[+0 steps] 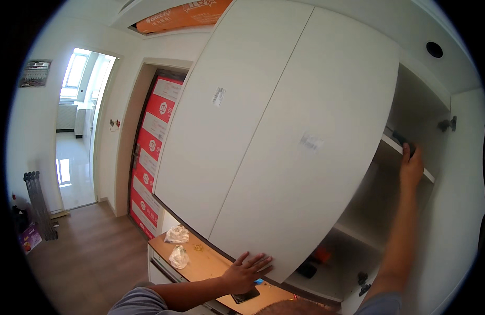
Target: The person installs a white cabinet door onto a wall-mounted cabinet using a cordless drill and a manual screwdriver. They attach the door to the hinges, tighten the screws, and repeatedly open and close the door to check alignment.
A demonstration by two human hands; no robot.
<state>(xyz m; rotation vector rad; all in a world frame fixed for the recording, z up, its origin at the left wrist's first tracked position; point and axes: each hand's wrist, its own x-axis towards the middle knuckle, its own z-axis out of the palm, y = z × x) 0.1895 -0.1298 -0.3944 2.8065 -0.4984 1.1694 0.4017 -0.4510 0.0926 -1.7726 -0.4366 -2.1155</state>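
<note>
My left hand point(246, 274) lies with spread fingers against the bottom of a white cabinet door point(305, 184), holding nothing. Up at the right, my right hand point(412, 165) is closed round the dark handle of a screwdriver point(400, 137). Its thin shaft points left, toward the inner side of that door. A white shelf point(429, 176) runs just below and behind the hand, within the cabinet's open section. The screwdriver's tip is too small and shaded to make out.
Dark hinges point(448, 124) sit on the open door point(452, 210) at right. Below the cabinet, a brown counter point(205, 265) bears clear plastic bags point(177, 234) and a dark flat object point(246, 296). An orange item point(322, 255) stands on the lowest shelf. A red-and-white covered door point(150, 152) is at left.
</note>
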